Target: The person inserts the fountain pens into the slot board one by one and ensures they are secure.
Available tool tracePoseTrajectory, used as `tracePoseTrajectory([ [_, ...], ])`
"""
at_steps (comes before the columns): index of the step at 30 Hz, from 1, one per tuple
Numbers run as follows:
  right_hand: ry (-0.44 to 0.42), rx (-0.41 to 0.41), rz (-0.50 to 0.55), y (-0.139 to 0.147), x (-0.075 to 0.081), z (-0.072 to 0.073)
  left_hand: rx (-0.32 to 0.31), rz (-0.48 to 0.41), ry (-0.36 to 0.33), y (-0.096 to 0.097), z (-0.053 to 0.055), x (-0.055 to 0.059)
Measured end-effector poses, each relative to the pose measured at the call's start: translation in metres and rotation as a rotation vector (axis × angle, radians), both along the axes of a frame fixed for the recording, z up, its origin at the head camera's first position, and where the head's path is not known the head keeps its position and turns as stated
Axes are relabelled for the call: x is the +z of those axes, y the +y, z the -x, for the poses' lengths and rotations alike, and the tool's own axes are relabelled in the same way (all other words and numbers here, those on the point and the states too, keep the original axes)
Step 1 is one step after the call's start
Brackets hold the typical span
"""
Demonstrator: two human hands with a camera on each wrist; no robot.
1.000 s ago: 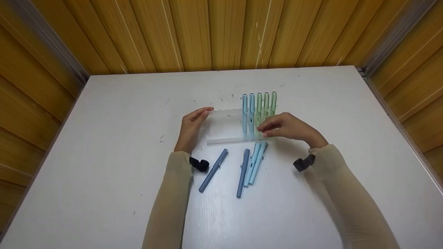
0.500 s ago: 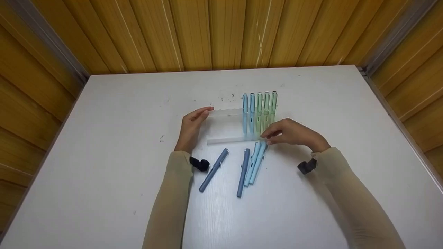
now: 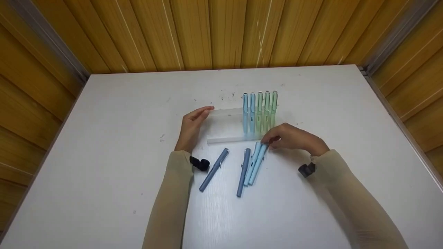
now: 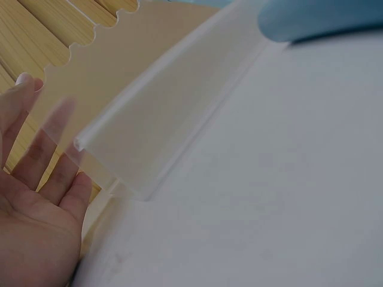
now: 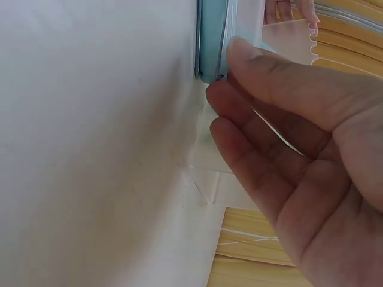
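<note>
A clear pen stand (image 3: 225, 126) with a scalloped top edge stands mid-table. Two light blue pens (image 3: 245, 107) and three green pens (image 3: 267, 103) are upright in its right part. My left hand (image 3: 192, 129) holds the stand's left end, some fingers showing behind the clear panel (image 4: 114, 66) in the left wrist view. In front of the stand, my right hand (image 3: 294, 138) pinches the cap end of a light blue pen (image 3: 256, 169) lying on the table; its clip (image 5: 224, 42) shows in the right wrist view. A second light blue pen (image 3: 251, 167) lies alongside.
Two dark blue pens lie in front of the stand, one slanted pen (image 3: 214, 170) towards the left arm and another pen (image 3: 243, 174) close to the light blue pair. The white table (image 3: 121, 155) ends at yellow wood-look walls (image 3: 193, 34).
My right hand has come down and towards me from the front of the upright pens to the cap end of a lying light blue pen. The left hand stays at the stand.
</note>
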State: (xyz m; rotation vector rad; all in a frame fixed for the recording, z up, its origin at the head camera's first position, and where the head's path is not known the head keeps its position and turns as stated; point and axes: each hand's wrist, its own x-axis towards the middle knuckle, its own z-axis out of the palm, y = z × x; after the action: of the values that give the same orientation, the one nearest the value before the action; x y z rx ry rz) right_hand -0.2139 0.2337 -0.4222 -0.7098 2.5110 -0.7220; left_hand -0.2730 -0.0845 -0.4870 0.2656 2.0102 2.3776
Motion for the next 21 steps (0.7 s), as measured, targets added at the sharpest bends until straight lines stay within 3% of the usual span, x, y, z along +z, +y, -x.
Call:
tracePoseTrajectory([
  [15, 0.008, 0.019, -0.001, -0.0007, -0.0069, -0.0039, 0.003, -0.027, 0.016, 0.0001, 0.0014, -0.0005],
  [21, 0.004, 0.05, 0.027, 0.0, -0.0076, -0.0052, 0.0, 0.004, -0.022, 0.0, 0.001, 0.0008],
])
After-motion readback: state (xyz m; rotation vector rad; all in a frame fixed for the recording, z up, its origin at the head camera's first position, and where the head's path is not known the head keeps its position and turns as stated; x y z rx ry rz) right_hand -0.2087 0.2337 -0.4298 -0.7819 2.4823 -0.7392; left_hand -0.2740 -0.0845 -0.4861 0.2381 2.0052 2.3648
